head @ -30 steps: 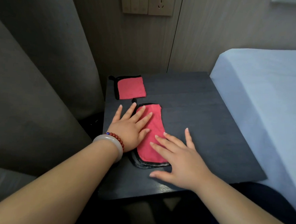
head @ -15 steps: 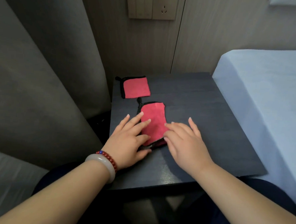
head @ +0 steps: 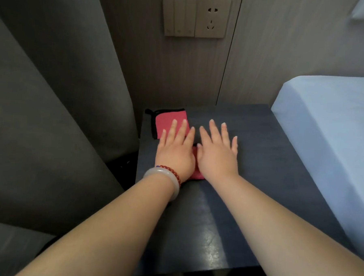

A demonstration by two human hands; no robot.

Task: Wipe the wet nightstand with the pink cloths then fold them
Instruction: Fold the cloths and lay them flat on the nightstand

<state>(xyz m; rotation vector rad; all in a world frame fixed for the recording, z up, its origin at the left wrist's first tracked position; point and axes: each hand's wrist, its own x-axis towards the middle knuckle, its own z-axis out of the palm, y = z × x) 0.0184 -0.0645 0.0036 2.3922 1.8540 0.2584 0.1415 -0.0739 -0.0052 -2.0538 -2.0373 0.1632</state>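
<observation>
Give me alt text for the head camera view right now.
Both hands lie flat, side by side, on a dark nightstand: the left hand and right hand press a folded pink cloth, mostly hidden beneath them. A second folded pink cloth lies behind, near the wall.

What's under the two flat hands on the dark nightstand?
A strip of pink cloth shows between and below the left hand and right hand. Its folded shape is covered. The black-edged folded pink cloth lies behind, partly hidden by the left fingers.
</observation>
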